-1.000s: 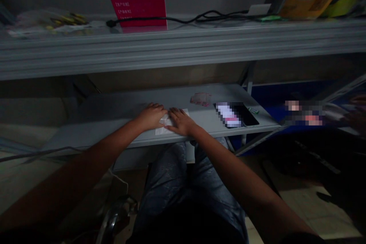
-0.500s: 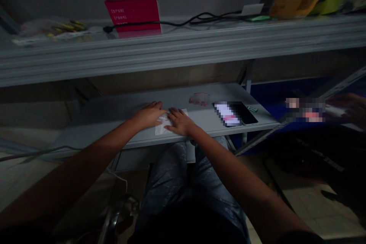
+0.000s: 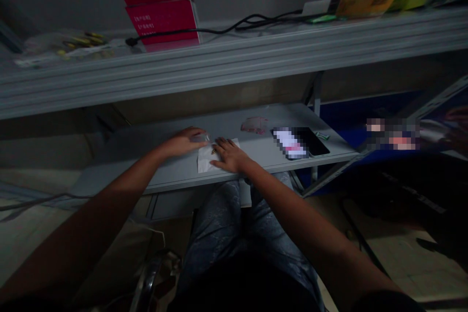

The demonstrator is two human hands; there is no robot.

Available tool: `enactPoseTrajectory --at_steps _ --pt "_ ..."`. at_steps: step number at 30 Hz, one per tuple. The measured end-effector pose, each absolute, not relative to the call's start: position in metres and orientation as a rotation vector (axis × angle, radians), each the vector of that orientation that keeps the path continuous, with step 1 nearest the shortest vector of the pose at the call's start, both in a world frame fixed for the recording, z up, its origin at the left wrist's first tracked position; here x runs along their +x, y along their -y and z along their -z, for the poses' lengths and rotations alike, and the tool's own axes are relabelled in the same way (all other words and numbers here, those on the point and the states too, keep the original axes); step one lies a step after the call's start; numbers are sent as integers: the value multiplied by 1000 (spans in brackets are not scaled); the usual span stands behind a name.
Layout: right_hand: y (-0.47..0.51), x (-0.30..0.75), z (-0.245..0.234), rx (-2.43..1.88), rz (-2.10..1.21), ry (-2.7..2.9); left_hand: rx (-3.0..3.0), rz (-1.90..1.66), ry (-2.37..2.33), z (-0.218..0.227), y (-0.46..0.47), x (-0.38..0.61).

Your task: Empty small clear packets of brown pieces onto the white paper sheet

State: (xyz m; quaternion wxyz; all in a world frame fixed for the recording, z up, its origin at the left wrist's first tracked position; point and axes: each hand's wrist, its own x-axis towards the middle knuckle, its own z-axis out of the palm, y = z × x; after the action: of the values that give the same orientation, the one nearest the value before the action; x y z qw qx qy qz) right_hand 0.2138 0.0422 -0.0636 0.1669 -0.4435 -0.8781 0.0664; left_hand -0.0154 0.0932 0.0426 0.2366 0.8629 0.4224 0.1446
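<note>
Upper left: on the grey metal shelf (image 3: 234, 61), a crumpled clear plastic bag (image 3: 44, 46) with yellow pieces inside, dim and soft.

Left hand: my left hand (image 3: 181, 142) has just drawn off the paper to the left. Its fingers are closed together at the tips, pinching a small clear piece (image 3: 204, 138), translucent and hard to make out, just beyond the paper's upper edge.

Middle shelf front: a stack of two red cardboard boxes (image 3: 157, 19) with small printed labels stands above my hands, and a thin black cable (image 3: 219, 30) runs along the shelf in loose curves.

Paper: a thin white paper sheet (image 3: 204, 162), flat and slightly creased, lies on the smooth grey surface (image 3: 175, 171), near its front edge.

Right hand: my right hand (image 3: 230, 155) rests open, fingers spread, pressing on the paper's right side without gripping it.

Beyond it: a small pinkish plastic packet (image 3: 255, 125) lies crinkled on the surface, apart from my hand.

Far right: a black smartphone (image 3: 314, 141) lies flat, its screen blurred out, with a small green item (image 3: 322, 135) touching its top edge.
</note>
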Motion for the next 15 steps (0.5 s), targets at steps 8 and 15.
enactPoseTrajectory --at_steps 8,15 --pt "-42 214 67 -1243 -188 2463 1692 -718 -1114 -42 -105 -49" --pt "-43 214 70 -1209 -196 2446 2127 -752 -1458 -32 -124 -75"
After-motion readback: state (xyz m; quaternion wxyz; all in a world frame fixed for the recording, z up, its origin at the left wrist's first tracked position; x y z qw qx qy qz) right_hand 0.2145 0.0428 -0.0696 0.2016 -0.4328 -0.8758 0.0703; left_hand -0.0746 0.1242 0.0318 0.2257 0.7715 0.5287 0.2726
